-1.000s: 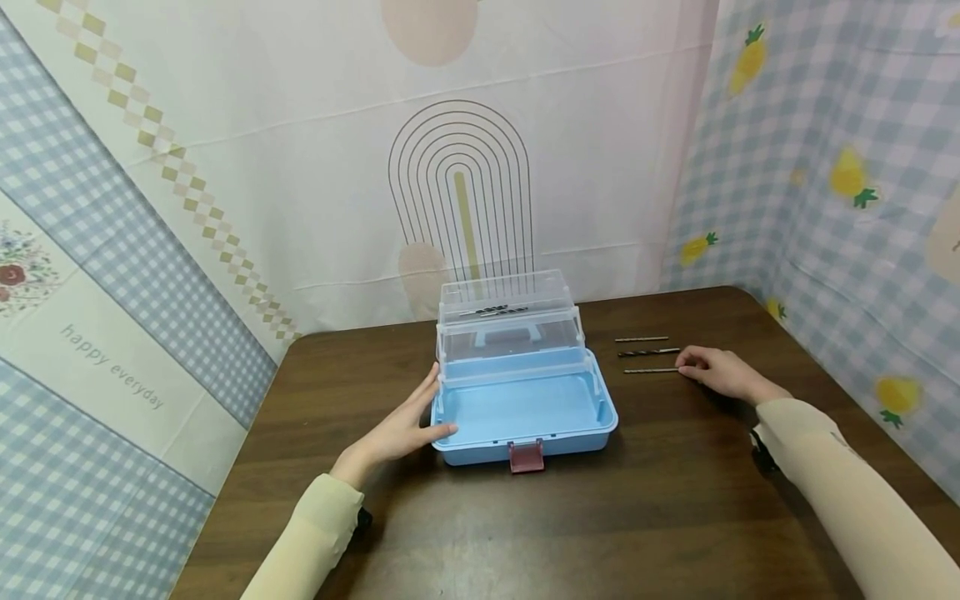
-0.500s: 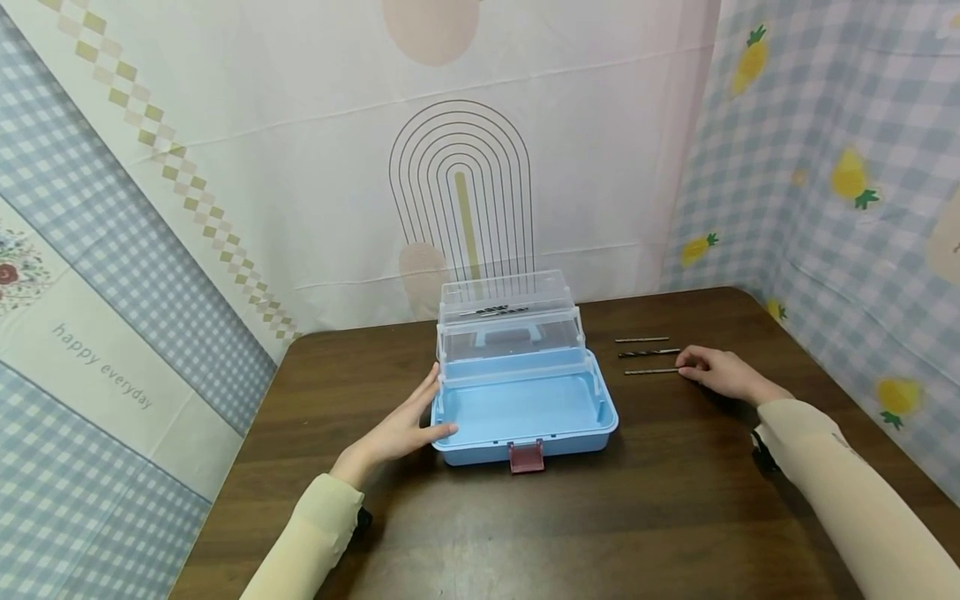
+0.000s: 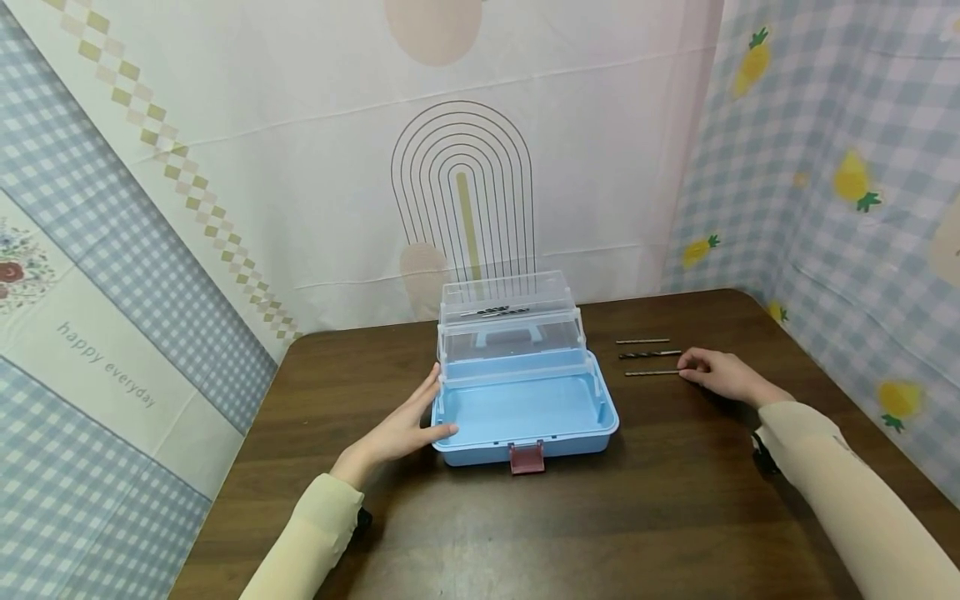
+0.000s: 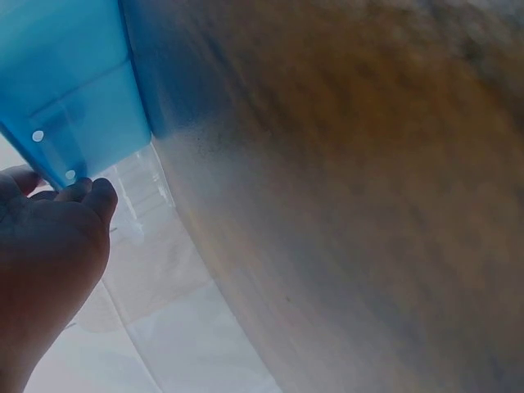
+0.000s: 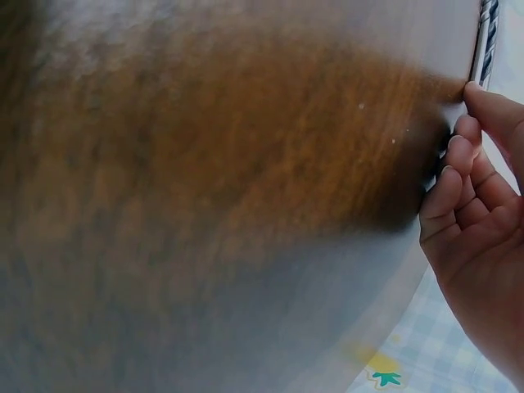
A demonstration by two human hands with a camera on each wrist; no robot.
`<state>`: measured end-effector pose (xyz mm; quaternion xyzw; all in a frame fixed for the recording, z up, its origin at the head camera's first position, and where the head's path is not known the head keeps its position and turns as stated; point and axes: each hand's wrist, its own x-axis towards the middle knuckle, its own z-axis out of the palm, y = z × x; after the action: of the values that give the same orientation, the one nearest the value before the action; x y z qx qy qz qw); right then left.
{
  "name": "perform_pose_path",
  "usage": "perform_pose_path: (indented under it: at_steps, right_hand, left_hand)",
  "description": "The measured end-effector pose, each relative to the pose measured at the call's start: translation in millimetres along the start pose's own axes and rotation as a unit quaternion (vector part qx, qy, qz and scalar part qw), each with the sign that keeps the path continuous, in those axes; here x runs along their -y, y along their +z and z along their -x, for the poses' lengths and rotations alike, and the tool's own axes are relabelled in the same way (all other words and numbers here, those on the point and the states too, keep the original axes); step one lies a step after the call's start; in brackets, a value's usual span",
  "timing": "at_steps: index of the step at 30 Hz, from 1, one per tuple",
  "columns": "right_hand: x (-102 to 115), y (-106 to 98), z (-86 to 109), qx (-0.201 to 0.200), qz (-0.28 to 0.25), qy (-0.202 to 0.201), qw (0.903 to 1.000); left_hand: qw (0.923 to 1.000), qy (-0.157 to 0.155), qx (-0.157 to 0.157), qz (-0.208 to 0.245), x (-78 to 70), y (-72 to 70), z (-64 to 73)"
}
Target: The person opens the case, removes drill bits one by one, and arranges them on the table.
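My left hand [image 3: 401,429] lies against the left side of a light-blue toolbox [image 3: 517,456], fingers extended along its wall and thumb over the front rim. In the left wrist view, fingertips [image 4: 100,193] touch the blue wall. My right hand [image 3: 723,375] pinches the right end of the nearest drill bit [image 3: 651,372], which lies along the table. Just beyond it are a thicker dark drill bit [image 3: 645,355] and another thin drill bit [image 3: 642,341], roughly parallel. In the right wrist view, the thumb [image 5: 488,106] meets the fingers close over the tabletop.
The toolbox stands with its clear trays [image 3: 510,340] raised at the back; dark drill bits [image 3: 504,312] lie in the upper one. A pink latch [image 3: 527,458] hangs at its front. The brown table [image 3: 480,533] meets patterned cloth [image 3: 600,167] behind and checked cloth [image 3: 862,275] at right.
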<state>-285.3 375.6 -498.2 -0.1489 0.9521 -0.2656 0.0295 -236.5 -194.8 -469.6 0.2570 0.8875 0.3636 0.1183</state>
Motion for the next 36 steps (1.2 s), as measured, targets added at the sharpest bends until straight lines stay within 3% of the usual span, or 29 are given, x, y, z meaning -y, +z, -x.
perform_pose_path:
  at_steps: [13, 21, 30, 36]
  right_hand:
    - [0, -3, -2.4, 0.007, 0.003, -0.001, 1.0000]
    - [3, -7, -1.3, 0.019, -0.033, 0.009, 0.9992]
    - [6, -24, -11.0, 0.022, -0.032, 0.017, 0.9991]
    - [23, -44, -24.1, 0.010, -0.016, 0.006, 0.9998]
  left_hand:
    - [1.0000, 0.005, -0.003, -0.001, 1.9, 0.0, -0.3]
    - [1.0000, 0.002, 0.003, -0.001, 3.6, -0.3, -1.3]
    - [1.0000, 0.001, 0.003, 0.000, 3.3, 1.8, -1.1]
    - [1.0000, -0.001, -0.001, 0.001, 1.0, 1.2, 0.4]
